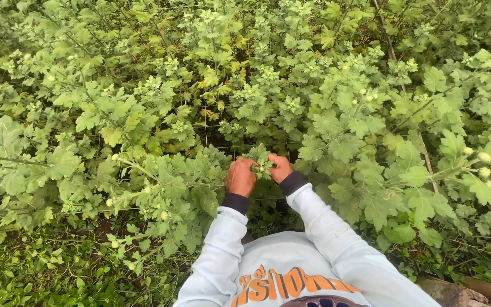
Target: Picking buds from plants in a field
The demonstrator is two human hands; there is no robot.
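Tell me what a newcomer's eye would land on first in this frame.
Likely the two hands at centre: the left hand and right hand pinch a leafy sprig with small buds between them. Around them spreads a dense bed of green budding plants, and the pale sleeves reach up from the bottom edge.

The left hand and the right hand sit side by side, with a budded shoot tip between their fingertips, touching both. Leafy plants spread ahead of the hands and out to both sides. A support net of thin strings lies among the stems just beyond the hands. Low ground weeds lie behind and left of the left hand; a log lies behind and far right of the right hand
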